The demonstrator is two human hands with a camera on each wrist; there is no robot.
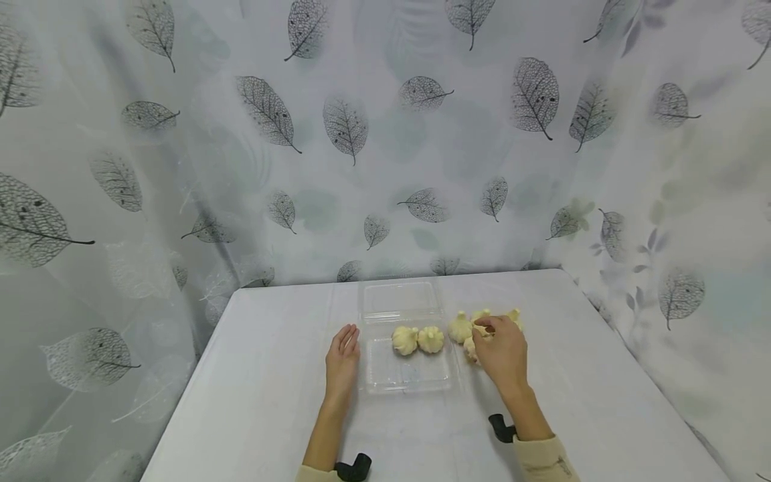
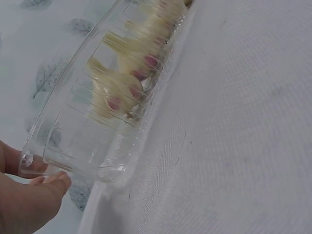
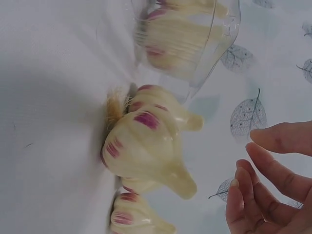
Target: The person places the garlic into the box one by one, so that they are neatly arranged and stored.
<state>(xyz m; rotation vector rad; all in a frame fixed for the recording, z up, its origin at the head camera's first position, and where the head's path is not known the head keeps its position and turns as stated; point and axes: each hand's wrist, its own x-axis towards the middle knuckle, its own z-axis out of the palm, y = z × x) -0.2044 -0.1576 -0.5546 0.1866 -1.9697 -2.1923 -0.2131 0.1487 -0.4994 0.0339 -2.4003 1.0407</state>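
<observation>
Two garlic bulbs sit side by side in a clear plastic clamshell box, its lid folded back away from me. Along the box's left edge lies my left hand, fingers fairly straight. Its fingertips touch the box's corner in the left wrist view; part of that hand shows through the plastic. My right hand hovers over a group of loose garlic bulbs right of the box, partly hiding them. In the right wrist view its thumb and fingers bend loosely beside a garlic bulb, holding nothing.
A white cloth covers the table. Behind and around it hangs a leaf-patterned curtain. Black wrist mounts sit on both forearms.
</observation>
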